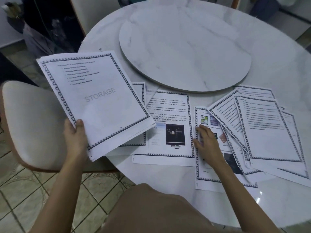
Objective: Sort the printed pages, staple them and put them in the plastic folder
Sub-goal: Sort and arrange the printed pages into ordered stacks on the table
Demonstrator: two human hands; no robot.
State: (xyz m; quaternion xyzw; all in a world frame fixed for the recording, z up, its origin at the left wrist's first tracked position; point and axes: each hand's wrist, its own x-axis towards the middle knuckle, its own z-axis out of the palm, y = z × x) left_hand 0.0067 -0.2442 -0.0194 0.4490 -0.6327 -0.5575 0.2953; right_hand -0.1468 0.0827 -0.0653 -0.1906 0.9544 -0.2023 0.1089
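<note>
Right hand [206, 142] lies flat on a loose page at the desk's near edge, sorting not finished.

Its fingers are spread and pressing on the picture page [208, 165], closing on nothing. This page has its long axis pointing away from the person, and the right hand is much nearer to it. Left hand [75, 137] pinches the collected stack [96, 100], headed "STORAGE", lifted over the desk [277, 199] edge. More pages fan [262, 128] just beside. I see no stapler or folder.
</note>
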